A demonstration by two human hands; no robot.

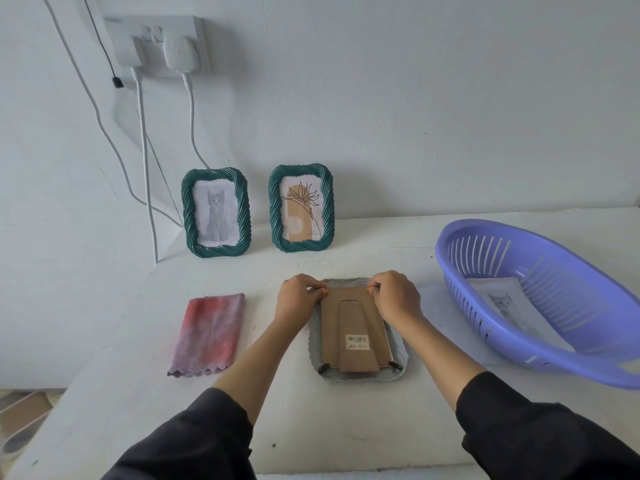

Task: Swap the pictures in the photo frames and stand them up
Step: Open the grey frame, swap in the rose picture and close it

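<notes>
The grey frame (398,363) lies face down mid-counter (311,427), leaving its backing board (330,327) reachable. The left hand (299,299) and right hand (394,297) each pinch a far corner of the board, likely working its clips. Two green frames (216,213) stand along the back edge.

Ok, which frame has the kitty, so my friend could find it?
Look at the white wall behind the table. Two green frames stand before it; the kitty frame is the left one, by the cables. The other frame shows a plant drawing.
</notes>
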